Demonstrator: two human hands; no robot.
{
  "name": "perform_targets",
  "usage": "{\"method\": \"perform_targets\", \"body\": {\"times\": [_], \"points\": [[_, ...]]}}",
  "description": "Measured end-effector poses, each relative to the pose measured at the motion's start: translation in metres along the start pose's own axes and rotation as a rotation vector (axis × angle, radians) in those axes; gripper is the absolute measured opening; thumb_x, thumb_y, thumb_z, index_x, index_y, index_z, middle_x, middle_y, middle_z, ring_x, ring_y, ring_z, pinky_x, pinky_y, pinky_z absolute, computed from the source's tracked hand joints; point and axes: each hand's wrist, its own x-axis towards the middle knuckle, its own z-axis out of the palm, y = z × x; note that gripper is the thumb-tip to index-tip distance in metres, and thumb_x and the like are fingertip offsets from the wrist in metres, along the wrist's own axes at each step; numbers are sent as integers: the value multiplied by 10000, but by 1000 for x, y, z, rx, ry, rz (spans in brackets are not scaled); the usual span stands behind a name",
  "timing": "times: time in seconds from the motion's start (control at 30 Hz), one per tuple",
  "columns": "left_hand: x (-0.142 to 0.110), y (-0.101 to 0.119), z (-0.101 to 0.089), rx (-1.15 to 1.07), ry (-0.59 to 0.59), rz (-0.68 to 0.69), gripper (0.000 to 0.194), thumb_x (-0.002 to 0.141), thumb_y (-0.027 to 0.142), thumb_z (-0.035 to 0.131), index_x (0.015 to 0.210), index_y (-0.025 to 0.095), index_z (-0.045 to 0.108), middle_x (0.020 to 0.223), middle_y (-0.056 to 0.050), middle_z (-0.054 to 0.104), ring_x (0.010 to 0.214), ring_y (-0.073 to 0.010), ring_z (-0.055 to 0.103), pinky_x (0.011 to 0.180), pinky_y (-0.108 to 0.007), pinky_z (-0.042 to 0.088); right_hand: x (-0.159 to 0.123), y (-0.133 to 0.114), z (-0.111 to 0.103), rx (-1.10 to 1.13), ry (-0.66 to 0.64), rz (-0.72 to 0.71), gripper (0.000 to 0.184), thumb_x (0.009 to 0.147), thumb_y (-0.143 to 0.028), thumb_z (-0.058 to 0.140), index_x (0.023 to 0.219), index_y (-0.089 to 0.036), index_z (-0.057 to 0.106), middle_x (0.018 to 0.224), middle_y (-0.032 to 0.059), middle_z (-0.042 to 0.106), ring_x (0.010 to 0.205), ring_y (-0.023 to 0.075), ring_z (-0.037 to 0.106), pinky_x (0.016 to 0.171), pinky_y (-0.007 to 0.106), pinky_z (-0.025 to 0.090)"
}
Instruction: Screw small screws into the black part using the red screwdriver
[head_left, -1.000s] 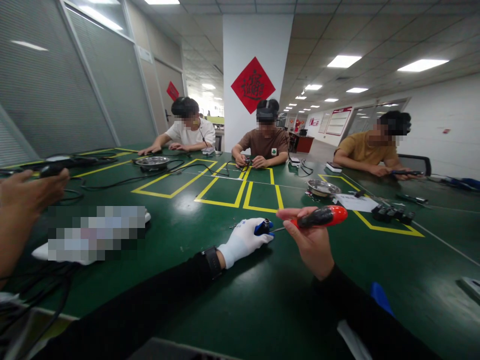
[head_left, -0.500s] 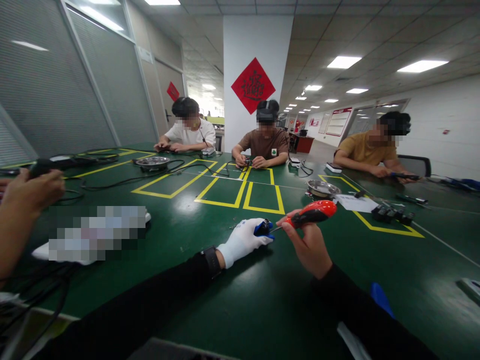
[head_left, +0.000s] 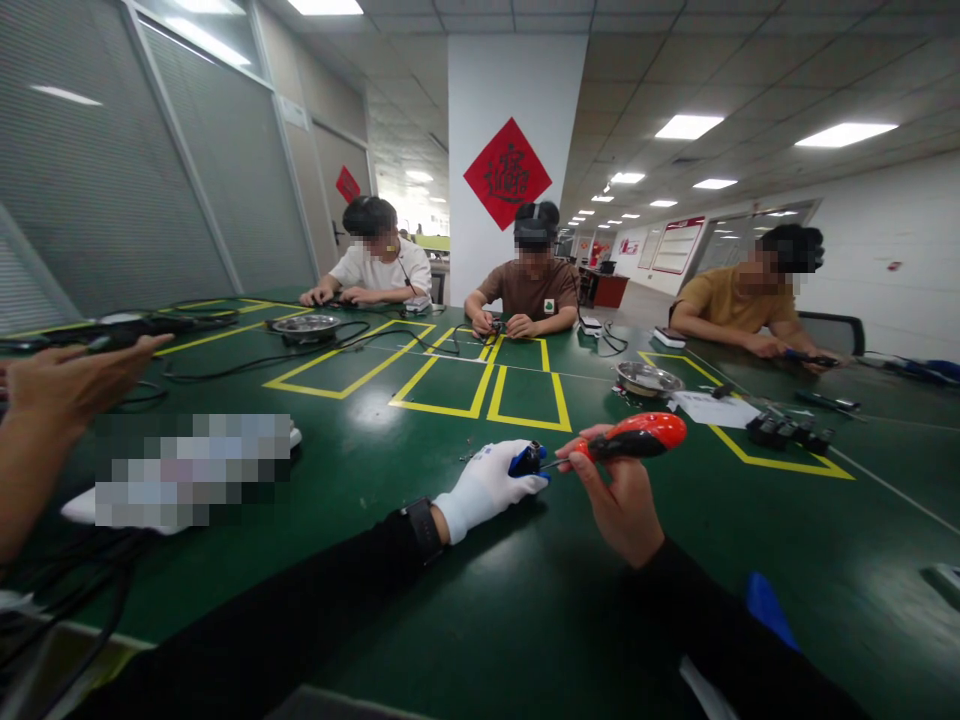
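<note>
My left hand (head_left: 495, 480), in a white glove with blue fingertips, is closed around a small black part (head_left: 531, 455) with a shiny metal end on top. The fingers cover most of that part, so its kind does not show. Bare and to the right, my right hand (head_left: 622, 500) grips a red and black screwdriver (head_left: 637, 436), its handle pointing right. The screwdriver's thin metal shaft reaches left to the black part at my gloved fingertips. Whether the tip sits in a screw is hidden.
On the green table (head_left: 420, 620), a metal bowl (head_left: 649, 380) and white paper (head_left: 716, 410) lie beyond my right hand, beside several black parts (head_left: 791, 430). At left are a blurred-out white object (head_left: 195, 470), cables and a co-worker's hand (head_left: 75, 390). Three people sit across the table.
The screwdriver handle has shifted slightly right and down, and my right fingers have moved on it. My left hand stays nearly still. The co-worker's hand at left has opened out.
</note>
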Motion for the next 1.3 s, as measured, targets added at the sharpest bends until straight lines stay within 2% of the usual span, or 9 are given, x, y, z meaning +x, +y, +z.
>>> {"method": "perform_targets", "body": {"times": [0.17, 0.33, 0.4, 0.63, 0.77, 0.9, 1.03, 1.17, 1.3], "points": [[-1, 3, -2, -3, -18, 23, 271, 770, 433, 591, 875, 193, 660, 812, -10, 671, 747, -179, 597, 700, -261, 455, 4, -7, 2, 171, 98, 3, 167, 751, -243, 693, 806, -218, 538, 1091, 77, 629, 981, 242, 604, 873, 425, 456], [-1, 3, -1, -36, -12, 15, 273, 754, 416, 608, 880, 180, 664, 813, -8, 670, 739, -170, 590, 680, -252, 440, 3, -6, 10, 622, 26, 213, 180, 825, -240, 621, 851, -256, 443, 645, -68, 559, 579, 137, 574, 717, 359, 502], [-1, 3, -1, -34, -7, 7, 276, 745, 415, 617, 888, 184, 665, 825, -7, 670, 737, -167, 587, 675, -249, 436, 2, -5, 11, 689, 55, 255, 154, 869, -262, 548, 1000, -278, 468, 650, -71, 520, 596, 132, 557, 753, 364, 499], [-2, 2, -1, -10, 1, 13, 255, 755, 422, 606, 825, 182, 657, 781, 1, 659, 716, -162, 575, 654, -243, 432, 6, -1, 4, 260, 86, 156, 288, 821, -312, 598, 1095, -232, 563, 1258, 71, 513, 1182, 247, 474, 1046, 463, 332], [-3, 2, -1, -27, -1, 13, 242, 761, 409, 605, 860, 197, 664, 804, -1, 673, 732, -170, 592, 688, -256, 449, 8, -1, 5, 419, 76, 167, 194, 784, -271, 659, 884, -229, 498, 1053, 51, 615, 952, 212, 609, 921, 446, 455], [-4, 3, -1, -27, -4, -18, 292, 747, 418, 622, 936, 201, 667, 898, -21, 687, 808, -194, 610, 726, -270, 461, 7, -2, 8, 678, 59, 253, 187, 832, -259, 588, 957, -263, 448, 712, -59, 539, 633, 138, 594, 798, 412, 521], [-6, 6, -2, 5, 3, -5, 265, 753, 417, 619, 907, 206, 664, 865, -11, 687, 792, -190, 607, 717, -266, 455, 6, -3, 7, 667, 76, 281, 266, 856, -288, 508, 1115, -272, 451, 895, -8, 564, 749, 156, 621, 853, 432, 505], [-7, 6, -2, 23, 1, 13, 222, 770, 402, 605, 858, 206, 660, 814, -2, 681, 746, -178, 605, 704, -262, 449, 9, -2, 4, 472, 105, 221, 206, 809, -296, 609, 982, -223, 526, 1166, 65, 555, 910, 176, 619, 922, 412, 463], [-7, 5, -1, 21, 8, 16, 258, 769, 414, 607, 919, 211, 660, 881, -14, 688, 804, -190, 615, 739, -270, 455, 10, -4, 5, 534, 65, 191, 215, 789, -263, 648, 855, -230, 445, 852, -4, 623, 741, 160, 634, 824, 397, 504]]}}
